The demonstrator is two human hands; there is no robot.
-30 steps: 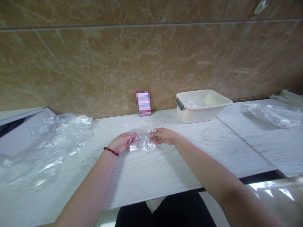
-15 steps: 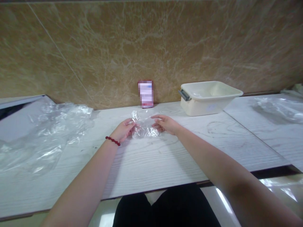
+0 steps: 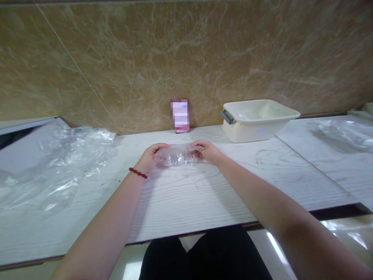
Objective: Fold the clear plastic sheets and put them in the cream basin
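From here I see the left hand (image 3: 149,157) and right hand (image 3: 209,153) pinching opposite ends of the clear plastic (image 3: 177,156) over the table (image 3: 189,202); such thin, slick film could slip or tear if tugged unevenly.

The crinkled plastic film (image 3: 178,156) is clear; the rectangular plastic tub (image 3: 247,131) cream, its latch (image 3: 227,117) grey; the flat counter (image 3: 189,206) white, wood-grained; the brown wall (image 3: 140,70) pale-veined.

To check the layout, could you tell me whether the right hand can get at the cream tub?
Probably yes: nothing visible stands between the right hand and the cream tub, though that hand holds clear plastic.
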